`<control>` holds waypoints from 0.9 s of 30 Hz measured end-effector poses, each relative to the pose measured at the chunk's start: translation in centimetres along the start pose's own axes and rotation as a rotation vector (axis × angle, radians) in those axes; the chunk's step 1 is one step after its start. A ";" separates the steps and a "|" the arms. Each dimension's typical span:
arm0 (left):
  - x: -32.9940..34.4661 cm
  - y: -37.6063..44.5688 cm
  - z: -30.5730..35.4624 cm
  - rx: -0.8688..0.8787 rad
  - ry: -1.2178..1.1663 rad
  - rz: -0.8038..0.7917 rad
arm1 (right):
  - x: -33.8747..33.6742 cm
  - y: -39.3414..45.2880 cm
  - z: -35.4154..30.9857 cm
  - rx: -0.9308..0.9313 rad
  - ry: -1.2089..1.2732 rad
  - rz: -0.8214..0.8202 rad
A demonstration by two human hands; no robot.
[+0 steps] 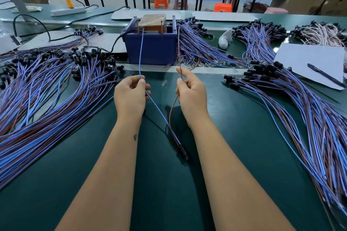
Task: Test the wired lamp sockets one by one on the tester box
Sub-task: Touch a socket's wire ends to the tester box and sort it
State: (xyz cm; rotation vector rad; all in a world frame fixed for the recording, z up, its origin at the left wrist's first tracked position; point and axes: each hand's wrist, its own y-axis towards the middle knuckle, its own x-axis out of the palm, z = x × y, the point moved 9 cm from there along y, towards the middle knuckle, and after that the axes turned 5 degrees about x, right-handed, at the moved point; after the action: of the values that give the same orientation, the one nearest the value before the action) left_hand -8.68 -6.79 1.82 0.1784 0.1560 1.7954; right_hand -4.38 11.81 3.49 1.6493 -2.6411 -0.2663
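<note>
My left hand pinches the blue wire, my right hand the brown wire. Both run up toward the tester box ahead; whether the tips touch its contacts I can't tell. The socket hangs near me.

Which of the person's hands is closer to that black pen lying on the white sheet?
The right hand. It holds the brown wire near the table's middle, with the pen further to its right. The left hand, pinching the blue wire, is further away still.
</note>
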 end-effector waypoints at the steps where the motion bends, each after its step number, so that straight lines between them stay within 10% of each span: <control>1: 0.0 0.0 0.0 0.001 0.005 0.005 | 0.2 0.1 0.0 -0.011 -0.025 -0.005; 27: -0.5 0.6 -0.2 -0.013 0.024 0.042 | 1.9 1.1 0.9 0.009 -0.292 -0.090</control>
State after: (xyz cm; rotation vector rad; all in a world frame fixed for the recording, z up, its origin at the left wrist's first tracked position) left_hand -9.22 -7.42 1.77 0.1516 0.1583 1.8408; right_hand -6.31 10.73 2.61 1.8647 -2.7719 -0.5369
